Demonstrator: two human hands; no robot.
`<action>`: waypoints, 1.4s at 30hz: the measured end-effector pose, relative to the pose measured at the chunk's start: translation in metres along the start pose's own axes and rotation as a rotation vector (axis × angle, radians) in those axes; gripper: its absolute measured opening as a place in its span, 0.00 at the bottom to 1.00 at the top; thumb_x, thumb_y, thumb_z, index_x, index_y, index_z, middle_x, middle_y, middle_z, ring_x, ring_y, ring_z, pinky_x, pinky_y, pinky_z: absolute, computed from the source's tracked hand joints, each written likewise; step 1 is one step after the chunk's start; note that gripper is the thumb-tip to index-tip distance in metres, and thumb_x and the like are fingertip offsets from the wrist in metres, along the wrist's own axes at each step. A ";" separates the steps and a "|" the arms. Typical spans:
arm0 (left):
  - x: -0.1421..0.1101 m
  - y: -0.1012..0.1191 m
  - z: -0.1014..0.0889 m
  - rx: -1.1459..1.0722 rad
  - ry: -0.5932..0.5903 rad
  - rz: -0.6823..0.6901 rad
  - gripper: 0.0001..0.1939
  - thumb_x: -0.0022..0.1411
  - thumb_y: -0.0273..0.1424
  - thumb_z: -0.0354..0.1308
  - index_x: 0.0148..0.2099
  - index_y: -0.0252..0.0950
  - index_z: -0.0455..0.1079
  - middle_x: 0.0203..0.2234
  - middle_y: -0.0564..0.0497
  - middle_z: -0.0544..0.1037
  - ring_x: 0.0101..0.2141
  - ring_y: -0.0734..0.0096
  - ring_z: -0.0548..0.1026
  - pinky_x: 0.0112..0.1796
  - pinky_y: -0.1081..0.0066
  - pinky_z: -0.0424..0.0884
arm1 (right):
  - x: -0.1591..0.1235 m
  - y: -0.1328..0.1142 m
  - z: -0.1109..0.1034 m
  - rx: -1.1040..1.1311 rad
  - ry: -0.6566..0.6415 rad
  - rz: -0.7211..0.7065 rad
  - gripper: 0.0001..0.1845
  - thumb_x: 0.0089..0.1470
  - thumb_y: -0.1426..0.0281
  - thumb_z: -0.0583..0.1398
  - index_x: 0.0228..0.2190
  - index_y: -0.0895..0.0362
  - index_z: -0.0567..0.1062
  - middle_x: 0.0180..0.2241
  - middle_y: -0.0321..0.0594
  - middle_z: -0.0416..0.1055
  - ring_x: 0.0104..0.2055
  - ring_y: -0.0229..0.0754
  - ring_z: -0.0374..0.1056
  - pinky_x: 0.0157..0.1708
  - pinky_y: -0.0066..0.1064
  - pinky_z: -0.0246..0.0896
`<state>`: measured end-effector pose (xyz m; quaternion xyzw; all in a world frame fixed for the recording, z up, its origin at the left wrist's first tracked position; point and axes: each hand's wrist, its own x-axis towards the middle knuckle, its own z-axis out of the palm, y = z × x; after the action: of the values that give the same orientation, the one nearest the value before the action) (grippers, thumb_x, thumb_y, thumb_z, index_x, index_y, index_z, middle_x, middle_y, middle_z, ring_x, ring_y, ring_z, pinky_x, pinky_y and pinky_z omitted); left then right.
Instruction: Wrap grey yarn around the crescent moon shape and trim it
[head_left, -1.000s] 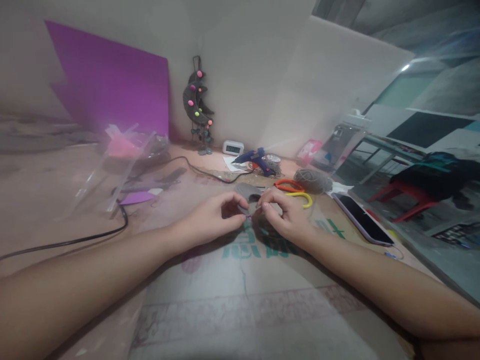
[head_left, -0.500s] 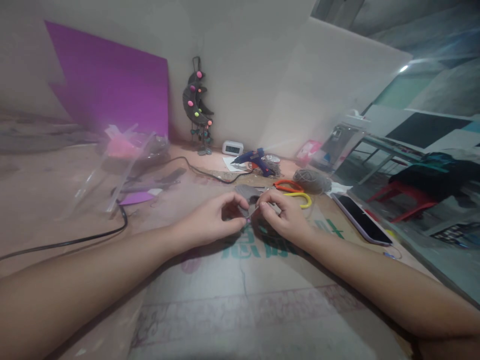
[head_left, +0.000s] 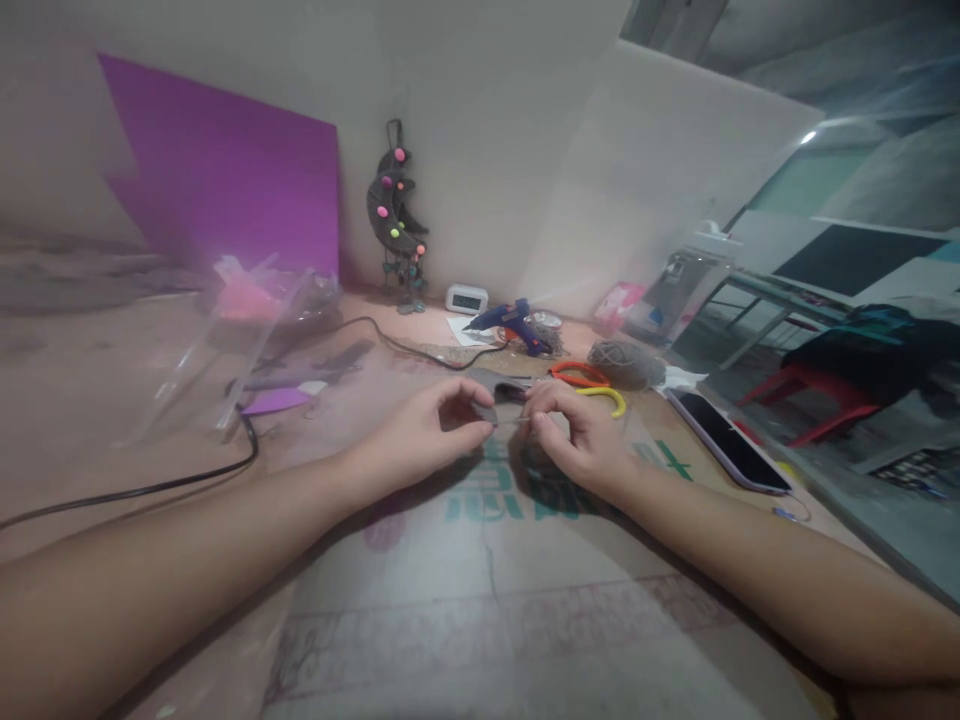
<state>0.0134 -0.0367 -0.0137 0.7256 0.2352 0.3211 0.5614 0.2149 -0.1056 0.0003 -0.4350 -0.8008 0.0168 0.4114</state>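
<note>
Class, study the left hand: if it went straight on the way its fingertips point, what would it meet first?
Probably the thin strand at the right hand, then that hand itself, which faces the left hand across a gap; depth is hard to judge.

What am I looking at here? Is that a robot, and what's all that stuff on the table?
No robot here! These are a person's own two bare hands. The camera is worn on the person's head, so it looks forward and down, almost like seeing through their eyes.

The left hand pinches a small grey piece. The right hand pinches something thin, maybe a thread, but it's too tiny to be sure.

Under the hands, a printed sheet lies on the table. Farther back are a blue glue gun, a little white clock and a ball of grey yarn. On the right lies a phone.
</note>
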 end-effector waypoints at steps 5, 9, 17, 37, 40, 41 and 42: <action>0.001 0.004 -0.002 -0.043 0.071 0.032 0.11 0.57 0.31 0.61 0.42 0.35 0.66 0.33 0.53 0.72 0.32 0.74 0.71 0.34 0.72 0.68 | 0.000 0.002 0.000 0.006 -0.033 -0.012 0.09 0.56 0.74 0.53 0.25 0.54 0.65 0.24 0.37 0.69 0.29 0.40 0.64 0.39 0.39 0.63; 0.000 0.003 -0.003 -0.040 0.086 0.042 0.12 0.57 0.31 0.61 0.43 0.35 0.66 0.34 0.53 0.72 0.32 0.74 0.71 0.35 0.72 0.68 | 0.000 0.003 0.000 0.009 -0.032 -0.012 0.09 0.57 0.73 0.53 0.25 0.54 0.65 0.24 0.37 0.69 0.29 0.40 0.64 0.39 0.39 0.63; -0.001 0.003 -0.003 -0.049 0.087 0.036 0.12 0.58 0.32 0.60 0.44 0.35 0.66 0.32 0.53 0.72 0.31 0.74 0.71 0.35 0.72 0.68 | 0.001 0.004 0.000 -0.030 -0.056 0.003 0.08 0.56 0.73 0.53 0.25 0.54 0.65 0.25 0.38 0.68 0.30 0.41 0.64 0.39 0.39 0.62; -0.003 0.000 0.000 -0.070 0.023 0.078 0.10 0.61 0.32 0.58 0.45 0.36 0.66 0.34 0.51 0.75 0.33 0.71 0.75 0.37 0.68 0.71 | 0.004 0.010 0.008 -0.170 -0.175 0.092 0.06 0.58 0.71 0.56 0.31 0.56 0.73 0.30 0.40 0.74 0.33 0.41 0.69 0.36 0.33 0.62; -0.003 -0.001 -0.001 -0.088 -0.012 0.083 0.11 0.63 0.32 0.56 0.47 0.36 0.66 0.34 0.50 0.76 0.35 0.69 0.76 0.38 0.67 0.72 | 0.003 0.011 0.008 -0.144 -0.152 0.095 0.09 0.58 0.74 0.54 0.36 0.56 0.74 0.34 0.42 0.76 0.36 0.43 0.71 0.38 0.34 0.64; -0.003 -0.001 -0.001 -0.083 -0.016 0.080 0.11 0.64 0.33 0.55 0.48 0.36 0.67 0.34 0.50 0.76 0.35 0.69 0.76 0.39 0.67 0.72 | 0.003 0.011 0.007 -0.130 -0.139 0.101 0.11 0.57 0.76 0.53 0.37 0.56 0.75 0.35 0.42 0.76 0.37 0.43 0.71 0.39 0.34 0.65; -0.003 -0.001 -0.001 -0.074 -0.013 0.074 0.11 0.65 0.34 0.54 0.48 0.36 0.67 0.34 0.50 0.76 0.36 0.68 0.76 0.39 0.67 0.72 | 0.003 0.012 0.007 -0.115 -0.123 0.107 0.14 0.56 0.78 0.51 0.38 0.56 0.74 0.36 0.42 0.76 0.38 0.42 0.72 0.40 0.35 0.65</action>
<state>0.0106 -0.0379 -0.0153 0.7144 0.1926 0.3455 0.5772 0.2178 -0.0941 -0.0067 -0.4981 -0.7998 0.0192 0.3344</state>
